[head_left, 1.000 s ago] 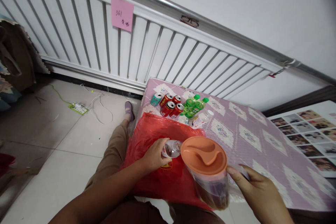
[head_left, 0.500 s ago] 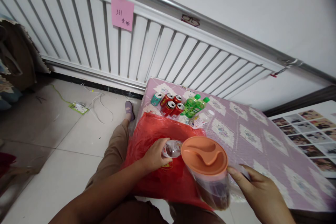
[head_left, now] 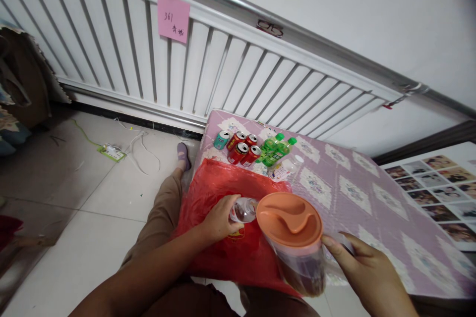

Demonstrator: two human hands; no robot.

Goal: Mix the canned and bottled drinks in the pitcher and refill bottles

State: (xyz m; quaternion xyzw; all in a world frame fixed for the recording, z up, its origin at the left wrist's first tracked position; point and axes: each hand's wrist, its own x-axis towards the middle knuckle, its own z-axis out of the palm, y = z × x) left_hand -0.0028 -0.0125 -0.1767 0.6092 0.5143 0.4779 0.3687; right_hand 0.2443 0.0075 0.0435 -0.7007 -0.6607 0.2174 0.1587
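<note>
Pitcher [head_left: 297, 252], orange-lidded, clear-walled, brownish toward base, right hand [head_left: 372, 270] gripping it, left hand [head_left: 219, 221] holding bottle [head_left: 244, 210]

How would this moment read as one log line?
left hand: holds clear bottle | right hand: grips orange-lidded pitcher | beneath bottle: red bag | on purple cover: cans, green bottles

Cans [head_left: 238, 155]: on bed [head_left: 336, 223], left of bottle group [head_left: 275, 157]
Plastic bag [head_left: 238, 178]: before cans
Pitcher [head_left: 289, 222]: between held bottle [head_left: 244, 210] and right hand [head_left: 372, 270]

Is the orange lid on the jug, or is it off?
On: the orange lid covers the top of the jug, held by the right hand.
</note>
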